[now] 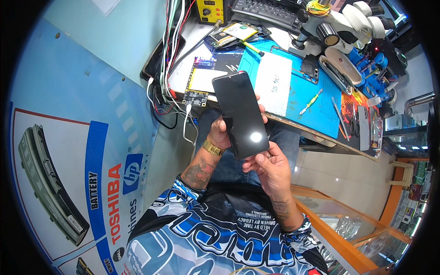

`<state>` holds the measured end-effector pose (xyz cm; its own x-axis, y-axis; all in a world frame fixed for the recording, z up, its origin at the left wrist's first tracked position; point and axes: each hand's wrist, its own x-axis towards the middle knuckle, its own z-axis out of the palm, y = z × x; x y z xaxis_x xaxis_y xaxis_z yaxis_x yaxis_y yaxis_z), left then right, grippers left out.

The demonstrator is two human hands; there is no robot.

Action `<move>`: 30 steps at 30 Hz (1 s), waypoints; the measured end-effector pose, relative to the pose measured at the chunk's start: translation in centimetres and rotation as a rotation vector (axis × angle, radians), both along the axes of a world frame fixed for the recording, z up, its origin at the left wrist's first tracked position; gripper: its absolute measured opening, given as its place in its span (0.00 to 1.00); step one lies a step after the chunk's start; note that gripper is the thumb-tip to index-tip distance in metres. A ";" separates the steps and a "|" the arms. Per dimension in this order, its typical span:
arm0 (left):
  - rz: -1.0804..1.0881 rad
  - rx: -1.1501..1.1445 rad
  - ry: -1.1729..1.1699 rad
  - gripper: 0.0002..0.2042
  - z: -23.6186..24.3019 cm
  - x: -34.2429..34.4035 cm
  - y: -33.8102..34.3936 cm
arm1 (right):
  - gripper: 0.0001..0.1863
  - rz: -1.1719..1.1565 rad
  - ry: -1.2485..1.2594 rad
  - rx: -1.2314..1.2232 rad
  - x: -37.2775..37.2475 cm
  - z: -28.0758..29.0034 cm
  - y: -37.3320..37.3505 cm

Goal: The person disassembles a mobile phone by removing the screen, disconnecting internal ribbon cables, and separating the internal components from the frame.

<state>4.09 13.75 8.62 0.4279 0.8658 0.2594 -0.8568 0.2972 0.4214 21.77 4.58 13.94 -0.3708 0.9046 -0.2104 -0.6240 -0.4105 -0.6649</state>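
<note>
A black smartphone point(239, 107) with a dark, glossy screen is held up over my lap, tilted, a bright light reflected near its lower end. My left hand point(219, 132), with a gold watch at the wrist, wraps round the phone from behind; the thumb lies at its left edge and fingertips show past the right edge. At the lower right corner, my right hand point(274, 166) pinches the phone's bottom edge between thumb and fingers. The back of the phone is hidden. Just beyond its top left lies a small black circuit board point(195, 98) with a white cable plugged in.
A blue work mat point(300, 110) covers much of the bench, bearing a white sheet point(274, 85), a phone frame point(308, 68) and a green-and-white pen-like tool point(311, 101). Behind stand a microscope point(327, 34) and a keyboard point(268, 13). Tweezers point(340, 117) lie right; cables point(170, 59) hang left.
</note>
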 end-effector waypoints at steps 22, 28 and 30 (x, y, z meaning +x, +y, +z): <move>-0.148 0.040 -0.110 0.59 -0.9 1.3 -0.2 | 0.13 -0.014 0.042 -0.059 0.0 0.0 -0.4; -0.178 0.035 -0.187 0.58 -0.8 1.6 -0.3 | 0.16 0.009 -0.134 -0.014 0.2 0.7 -0.6; -0.230 0.044 -0.272 0.56 -1.5 1.7 -0.3 | 0.17 0.024 -0.099 -0.031 0.1 0.6 -0.7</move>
